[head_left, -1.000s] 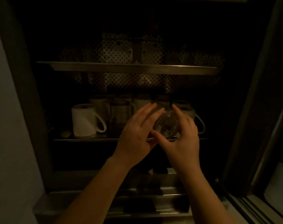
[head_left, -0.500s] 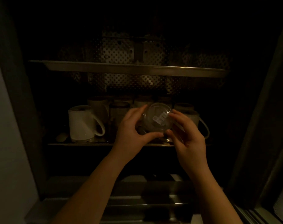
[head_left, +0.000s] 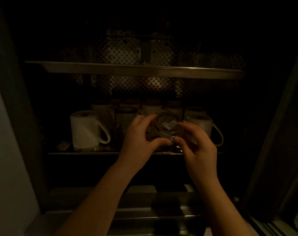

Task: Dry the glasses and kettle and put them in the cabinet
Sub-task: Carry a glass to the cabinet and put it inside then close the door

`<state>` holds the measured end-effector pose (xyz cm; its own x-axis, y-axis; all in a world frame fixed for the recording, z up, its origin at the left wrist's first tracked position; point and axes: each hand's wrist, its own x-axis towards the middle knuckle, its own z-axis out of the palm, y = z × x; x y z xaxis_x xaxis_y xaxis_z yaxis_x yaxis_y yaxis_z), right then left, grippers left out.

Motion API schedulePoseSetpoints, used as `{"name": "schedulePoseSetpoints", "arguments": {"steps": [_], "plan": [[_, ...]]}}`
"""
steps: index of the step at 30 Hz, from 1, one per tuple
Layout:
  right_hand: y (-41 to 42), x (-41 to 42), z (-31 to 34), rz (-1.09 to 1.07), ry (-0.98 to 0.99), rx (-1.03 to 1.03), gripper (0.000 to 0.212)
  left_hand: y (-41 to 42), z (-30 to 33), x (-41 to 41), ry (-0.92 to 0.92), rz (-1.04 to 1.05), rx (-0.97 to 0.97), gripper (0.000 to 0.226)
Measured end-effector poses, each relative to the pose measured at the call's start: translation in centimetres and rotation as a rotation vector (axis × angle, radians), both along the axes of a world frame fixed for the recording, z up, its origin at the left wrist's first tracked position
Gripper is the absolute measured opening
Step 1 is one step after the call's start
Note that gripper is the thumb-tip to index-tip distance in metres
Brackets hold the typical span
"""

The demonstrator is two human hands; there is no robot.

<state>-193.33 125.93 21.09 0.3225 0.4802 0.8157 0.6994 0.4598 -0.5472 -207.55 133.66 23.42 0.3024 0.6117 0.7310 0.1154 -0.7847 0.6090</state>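
Two bare hands hold a clear glass at the front of a dim cabinet shelf.

The left hand (head_left: 138,135) curls round the glass (head_left: 167,126) from the left; the right hand (head_left: 198,143) curls round it from the right; the glass is tipped, its round base with a pale sticker facing the camera; white mugs (head_left: 86,129) crowd the middle shelf (head_left: 83,152) behind; a metal shelf (head_left: 141,70) spans above.

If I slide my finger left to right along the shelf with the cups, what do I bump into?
Small flat thing → white mug → left hand → glass, held by both hands → right hand → white mug on the right. The cups behind sit too dark and crowded to order.
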Motion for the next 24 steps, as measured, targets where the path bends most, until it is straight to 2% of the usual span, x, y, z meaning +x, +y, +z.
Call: {"name": "schedulePoseSetpoints", "arguments": {"steps": [4, 9, 12, 18, 24], "plan": [[0.5, 0.1, 0.1, -0.054, -0.042, -0.024, 0.041, 0.1, 0.0, 0.2, 0.011, 0.046, -0.015, 0.070], [0.8, 0.2, 0.5, -0.122, -0.107, -0.049, 0.035, 0.4, -0.4, 0.6, -0.001, 0.051, -0.068, 0.050], [1.3, 0.3, 0.7, -0.171, -0.148, -0.093, 0.035, 0.5, -0.5, 1.1, 0.061, 0.110, -0.029, 0.051], [1.7, 0.3, 1.2, -0.216, -0.182, -0.175, 0.038, 0.3, -0.1, 1.4, 0.308, 0.249, 0.015, 0.053], [1.7, 0.3, 1.2, -0.241, -0.221, -0.227, 0.040, 0.3, -0.1, 1.6, 0.360, 0.288, 0.022, 0.052]]}}
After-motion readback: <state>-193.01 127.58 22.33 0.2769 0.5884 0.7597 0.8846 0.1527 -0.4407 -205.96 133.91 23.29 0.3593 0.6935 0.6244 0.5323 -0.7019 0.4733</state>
